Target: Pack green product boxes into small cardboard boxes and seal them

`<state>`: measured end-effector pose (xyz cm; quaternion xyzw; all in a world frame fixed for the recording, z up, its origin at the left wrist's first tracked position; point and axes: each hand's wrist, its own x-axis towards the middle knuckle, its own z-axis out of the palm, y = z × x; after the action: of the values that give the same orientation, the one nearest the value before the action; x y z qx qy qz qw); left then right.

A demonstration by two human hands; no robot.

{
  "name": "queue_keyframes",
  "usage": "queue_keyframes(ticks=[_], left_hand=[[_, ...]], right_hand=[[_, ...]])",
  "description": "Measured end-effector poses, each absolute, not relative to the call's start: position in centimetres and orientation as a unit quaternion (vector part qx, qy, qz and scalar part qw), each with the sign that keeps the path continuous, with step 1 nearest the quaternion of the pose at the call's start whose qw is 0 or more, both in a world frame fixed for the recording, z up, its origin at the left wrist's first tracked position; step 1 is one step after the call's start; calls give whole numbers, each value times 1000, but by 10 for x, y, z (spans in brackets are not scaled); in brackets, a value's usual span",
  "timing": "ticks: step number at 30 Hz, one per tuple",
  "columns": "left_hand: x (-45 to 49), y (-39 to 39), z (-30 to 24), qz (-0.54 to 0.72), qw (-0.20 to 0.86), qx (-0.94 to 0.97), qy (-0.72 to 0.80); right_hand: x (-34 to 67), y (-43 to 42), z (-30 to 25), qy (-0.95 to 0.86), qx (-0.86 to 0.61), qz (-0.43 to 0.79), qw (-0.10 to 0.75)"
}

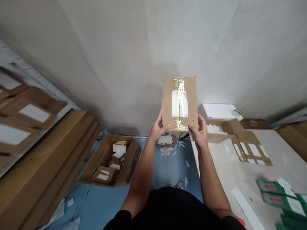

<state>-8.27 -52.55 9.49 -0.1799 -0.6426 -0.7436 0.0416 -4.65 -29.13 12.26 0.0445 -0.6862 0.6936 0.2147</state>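
Observation:
A brown cardboard box (168,99) is held up in front of the grey wall, between both my hands. Shiny clear-yellow tape runs down its middle, over a white label (176,105). My left hand (158,128) grips the lower left corner, its thumb on the near face. At the lower right corner my right hand (200,131) is closed on the same box, thumb also on the front. The fingers behind the box are partly hidden.
A large open carton (96,159) with smaller boxes stands on the blue floor (100,207). Shelved boxes (31,111) are at left. The white table (223,175) at right bears a flattened labelled carton (254,148), a white box (218,110) and green packages (268,185). Paper scraps (168,150) litter the floor.

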Motion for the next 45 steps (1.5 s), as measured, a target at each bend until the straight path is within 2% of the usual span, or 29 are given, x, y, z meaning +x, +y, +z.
queue_keyframes(ticks=[9, 19, 33, 39, 45], left_hand=[[5, -750, 54, -727, 199, -25, -657], [106, -906, -5, -700, 275, 142, -644], [122, -971, -118, -713, 253, 350, -553], [88, -979, -170, -733, 254, 496, -391], [45, -949, -237, -776, 233, 557, -182]], right_hand=[[-66, -523, 78, -690, 146, 709, 1], [-38, -715, 28, -669, 232, 686, -167], [-86, -837, -96, -647, 244, 619, -372], [-150, -883, -154, -651, 285, 534, -458], [-230, -956, -207, -625, 392, 378, -560]])
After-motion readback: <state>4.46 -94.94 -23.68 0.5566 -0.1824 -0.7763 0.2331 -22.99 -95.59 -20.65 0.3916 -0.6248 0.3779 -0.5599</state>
